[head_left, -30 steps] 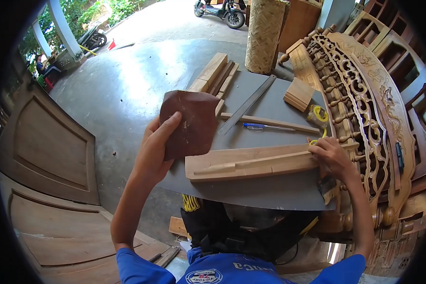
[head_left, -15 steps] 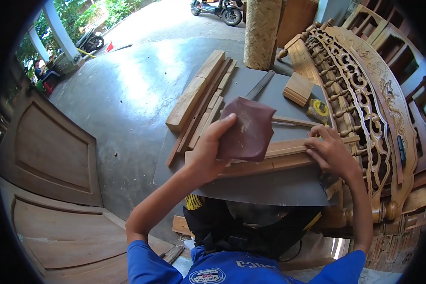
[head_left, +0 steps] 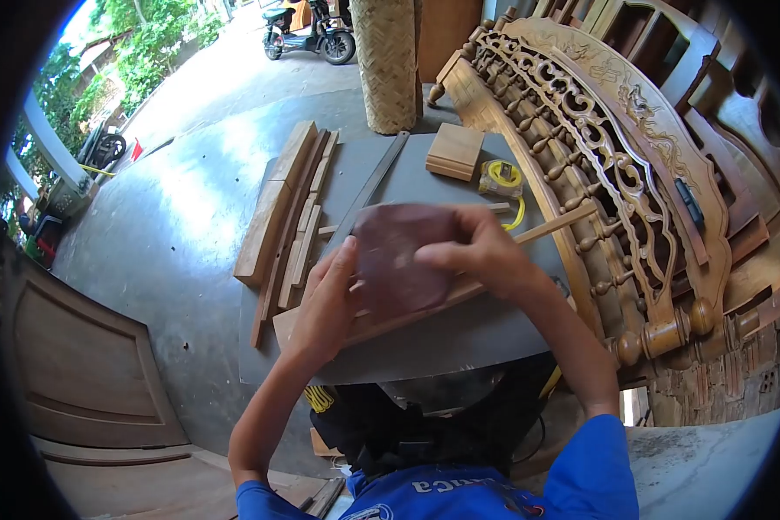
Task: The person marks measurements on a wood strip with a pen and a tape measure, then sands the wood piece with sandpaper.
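A worn, dark red sheet of sandpaper (head_left: 400, 260) is held up above the grey tabletop (head_left: 364, 368), slightly blurred. My left hand (head_left: 321, 299) grips its left edge, thumb along the side. From the right, my right hand (head_left: 490, 256) pinches it with the thumb over the front face and the other fingers partly hidden behind. Beneath the sheet lies a long wooden piece (head_left: 373, 331), partly covered by the hands. A thin wooden strip (head_left: 556, 225) sticks out to the right past my right hand.
Several wooden lengths (head_left: 277, 204) lie at the table's left. Behind the sandpaper are a long metal blade (head_left: 374, 180), a wooden block (head_left: 453, 152) and a yellow tape measure (head_left: 501, 178). A carved wooden panel (head_left: 572, 147) borders the right; door panels (head_left: 87, 355) stand at left.
My right hand has left the wooden strips and taken hold of the sandpaper's right side. The sheet has turned in my left hand. The camera view has swung to the right.
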`<state>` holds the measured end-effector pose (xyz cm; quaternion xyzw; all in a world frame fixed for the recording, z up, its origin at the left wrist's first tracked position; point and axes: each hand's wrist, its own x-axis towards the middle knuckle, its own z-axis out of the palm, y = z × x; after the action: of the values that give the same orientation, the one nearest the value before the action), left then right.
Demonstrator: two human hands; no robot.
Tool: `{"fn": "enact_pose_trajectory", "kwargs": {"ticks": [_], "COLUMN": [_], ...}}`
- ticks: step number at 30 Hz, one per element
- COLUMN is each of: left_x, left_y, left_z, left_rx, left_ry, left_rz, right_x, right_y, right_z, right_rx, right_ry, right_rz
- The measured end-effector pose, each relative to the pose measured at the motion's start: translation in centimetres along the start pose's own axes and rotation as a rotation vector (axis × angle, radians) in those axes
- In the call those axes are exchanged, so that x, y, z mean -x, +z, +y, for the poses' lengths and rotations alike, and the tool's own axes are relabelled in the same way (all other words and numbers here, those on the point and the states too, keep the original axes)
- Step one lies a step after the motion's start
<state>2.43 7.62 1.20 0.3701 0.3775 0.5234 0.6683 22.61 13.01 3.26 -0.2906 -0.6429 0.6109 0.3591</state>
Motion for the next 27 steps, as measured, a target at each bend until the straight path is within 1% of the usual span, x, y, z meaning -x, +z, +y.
{"fn": "enact_pose_trajectory", "kwargs": {"ticks": [1, 3, 4, 5, 6, 8, 9, 11, 12, 13, 14, 15, 17, 18, 19, 22, 23, 25, 27], "left_x": [-0.1, 0.2, 0.3, 0.7, 0.9, 1.2, 1.2, 1.0, 1.2, 1.3, 1.4, 1.4, 1.5, 1.6, 1.5, 1.5, 1.6, 2.0, 2.1], "left_y": [-0.3, 0.2, 0.5, 0.6, 0.5, 0.4, 0.4, 0.0, 0.2, 0.3, 0.3, 0.4, 0.5, 0.5, 0.5, 0.2, 0.3, 0.5, 0.9], "left_z": [-0.1, -0.3, -0.3, -0.1, -0.2, -0.7, -0.9, -1.2, -1.1, -1.2, -1.2, -1.2, -1.2, -1.2, -1.4, -1.5, -1.5, -1.2, -1.1], "left_rx": [-0.018, -0.467, -0.692, -1.005, -1.175, -1.491, -1.407, -1.371, -1.357, -1.345, -1.334, -1.325, -1.282, -1.266, -1.257, -1.238, -1.241, -1.244, -1.278], "left_ry": [-0.006, 0.179, 0.274, 0.446, 0.506, 0.639, 0.620, 0.566, 0.543, 0.558, 0.573, 0.589, 0.578, 0.570, 0.611, 0.622, 0.577, 0.487, 0.453], "left_rz": [-0.029, -0.048, -0.062, -0.115, -0.088, -0.030, 0.006, 0.026, 0.028, 0.019, 0.018, 0.025, 0.031, 0.035, 0.041, 0.031, 0.046, 0.081, 0.107], "right_x": [0.8, 2.9, 4.0, 5.1, 6.1, 6.9, 7.2, 7.4, 7.3, 6.9, 6.6, 6.1, 5.2, 5.4, 5.6, 6.4, 6.5, 5.6, 4.9], "right_y": [-0.4, -1.2, -2.9, -4.7, -5.6, -7.9, -8.8, -9.8, -9.6, -9.8, -9.3, -8.7, -7.8, -6.2, -4.6, -1.0, -1.8, -6.0, -11.1], "right_z": [-0.6, -2.0, -1.9, -1.9, -2.2, -1.2, -0.4, 1.3, 1.6, 2.0, 2.3, 2.6, 5.2, 4.5, 3.4, 4.1, 4.1, 4.1, 4.3], "right_rx": [-0.109, -0.353, -0.108, 0.141, 0.521, 1.271, 1.191, 1.022, 1.086, 1.084, 1.097, 1.107, 1.211, 1.081, 0.951, 1.167, 1.108, 0.991, 1.076], "right_ry": [-0.016, -0.152, -0.218, -0.280, -0.295, -0.450, -0.414, -0.337, -0.138, -0.053, -0.041, -0.033, -0.207, -0.149, -0.096, -0.284, -0.262, -0.222, -0.134], "right_rz": [0.128, 0.489, 0.514, 0.538, 0.589, 0.612, 0.577, 0.527, 0.557, 0.532, 0.490, 0.444, 0.441, 0.352, 0.265, 0.078, 0.153, 0.298, 0.553]}}
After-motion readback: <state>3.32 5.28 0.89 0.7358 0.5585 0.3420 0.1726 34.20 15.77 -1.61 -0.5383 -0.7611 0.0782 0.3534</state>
